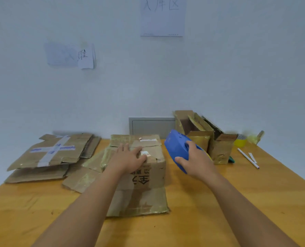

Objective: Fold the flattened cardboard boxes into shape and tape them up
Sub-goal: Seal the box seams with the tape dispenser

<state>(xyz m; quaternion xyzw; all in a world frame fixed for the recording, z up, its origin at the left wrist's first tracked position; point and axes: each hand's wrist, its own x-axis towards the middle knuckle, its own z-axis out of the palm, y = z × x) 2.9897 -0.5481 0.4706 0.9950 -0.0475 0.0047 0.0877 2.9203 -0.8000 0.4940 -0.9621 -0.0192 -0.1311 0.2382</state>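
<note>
- Your left hand point(130, 157) is lying palm-down on top of the cardboard box point(139, 175), fingers straight and spread, pressing on the closed top flaps near the near edge.
- Your right hand point(194, 161) is gripping a blue tape dispenser point(178, 148), fingers wrapped over its top and thumb along its near side; you are holding it tilted, just to the right of the box and above the table.
- Both your forearms are reaching forward from the bottom of the view, the left one crossing in front of the box's near face.
- The box is sitting at the middle of the wooden table point(219, 211), already folded into shape, its brown surface worn and patched with old tape and small labels; black printed characters are showing on its near face, and a loose flap is lying flat on the table in front of it.
- A pile of flattened cardboard boxes point(48, 155) is resting to the left, the top one crossed with pale tape.
- Several folded boxes point(201, 136) are standing to the right rear, against the wall.
- A yellow tape roll point(240, 140) and a white pen point(248, 158) are lying further right.
</note>
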